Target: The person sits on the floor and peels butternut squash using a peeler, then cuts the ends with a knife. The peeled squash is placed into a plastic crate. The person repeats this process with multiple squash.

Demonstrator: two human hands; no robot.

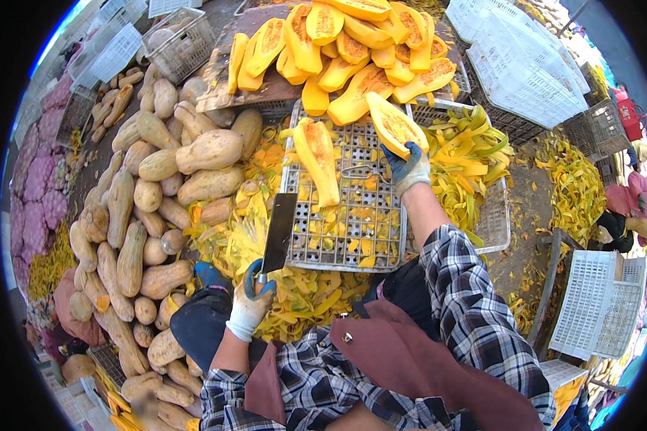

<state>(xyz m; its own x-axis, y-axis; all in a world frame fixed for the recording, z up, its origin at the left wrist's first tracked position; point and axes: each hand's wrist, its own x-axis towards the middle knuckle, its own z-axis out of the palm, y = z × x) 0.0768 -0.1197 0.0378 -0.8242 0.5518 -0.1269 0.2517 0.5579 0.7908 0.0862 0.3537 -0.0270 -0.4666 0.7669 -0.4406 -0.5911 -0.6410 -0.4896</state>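
Observation:
My left hand (253, 299), in a white work glove with blue coating, grips the handle of a cleaver (279, 231). The dark blade points away from me, over the left edge of a plastic crate topped by a wire grid (374, 207). My right hand (410, 166), gloved alike, holds a peeled squash half (396, 125) at its near end, cut face up, above the crate's right side. Another peeled squash half (317, 161) lies cut face up on the grid, among small yellow scraps. Beyond the crate, many peeled halves (350, 43) are heaped on a wooden board (221, 81).
Unpeeled squashes (210, 151) are piled to my left. Peelings (302, 301) cover the ground around my legs and fill a crate (496, 221) on the right. White crates (523, 64) stand at the back right. People (633, 199) are at the far right and far left.

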